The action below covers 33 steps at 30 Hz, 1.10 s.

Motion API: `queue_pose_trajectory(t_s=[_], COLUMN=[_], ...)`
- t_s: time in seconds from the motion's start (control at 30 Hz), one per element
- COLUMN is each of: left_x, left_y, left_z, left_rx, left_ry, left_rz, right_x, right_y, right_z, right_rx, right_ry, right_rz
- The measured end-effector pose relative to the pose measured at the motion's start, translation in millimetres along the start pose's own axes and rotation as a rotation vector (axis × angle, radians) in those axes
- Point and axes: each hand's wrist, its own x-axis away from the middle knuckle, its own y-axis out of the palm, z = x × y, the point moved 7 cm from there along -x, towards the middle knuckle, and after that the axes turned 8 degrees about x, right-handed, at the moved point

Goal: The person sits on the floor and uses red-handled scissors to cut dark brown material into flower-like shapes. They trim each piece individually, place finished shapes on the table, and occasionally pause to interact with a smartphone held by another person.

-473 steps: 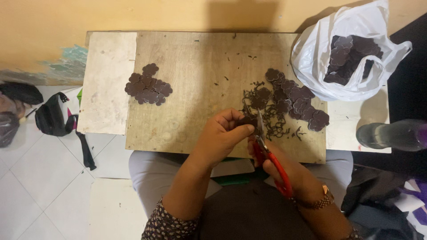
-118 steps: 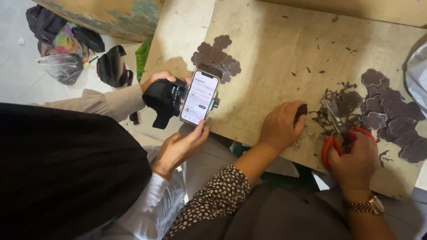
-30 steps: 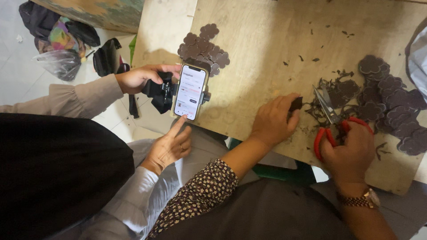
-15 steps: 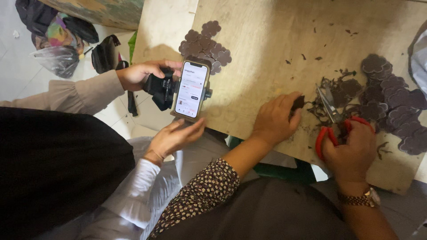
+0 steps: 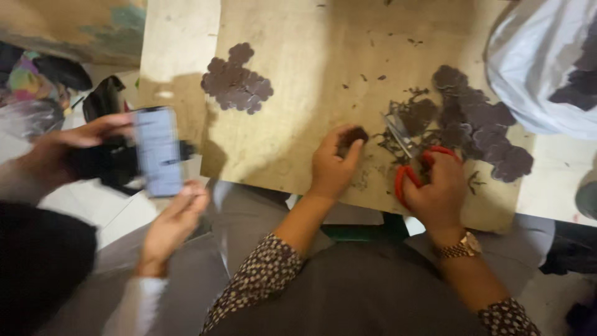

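Two bare hands at work over a plywood board (image 5: 298, 112). Left hand (image 5: 333, 165) rests on the board near its near edge, fingers pinched around a small dark brown cut piece (image 5: 354, 134). Right hand (image 5: 438, 190) sits to its right, fingers through the red handles of a pair of scissors (image 5: 407, 152); blades point far-left, parted a little, tips over a litter of dark scraps (image 5: 404, 118). Just right of the scissors, a loose pile of uncut brown scalloped shapes (image 5: 482, 127). Far-left on the board, well apart from both hands, a small stack of finished brown pieces (image 5: 236, 81). White plastic bag (image 5: 535, 74) at far right, more dark pieces inside. Gold wristwatch (image 5: 459, 247) on the right wrist. At left, another person's two hands hold a phone (image 5: 158, 149), blurred, off the board's left edge.
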Motion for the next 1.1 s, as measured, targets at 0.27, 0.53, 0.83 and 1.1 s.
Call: queue_pose_trajectory(t_s=[0.27,0.53,0.83,1.1], left_x=[11,-2,23,36], left_y=[18,22,11,3], left_z=[57,185,215,205], left_rx=[0.725,0.649,0.775,0.781], left_ry=[-0.292,-0.17,-0.292,-0.24], left_rz=[-0.12,-0.22,-0.166,-0.113], right_x=[11,-15,2,10], right_y=[-8,-71,-129,-125], right_z=[4,-65,-125,-124], right_rx=[-0.609,-1.162,-1.102,-0.933], right_ry=[0.276,0.146,0.124,0.134], right_rz=[-0.198,-0.487,-0.552,-0.559])
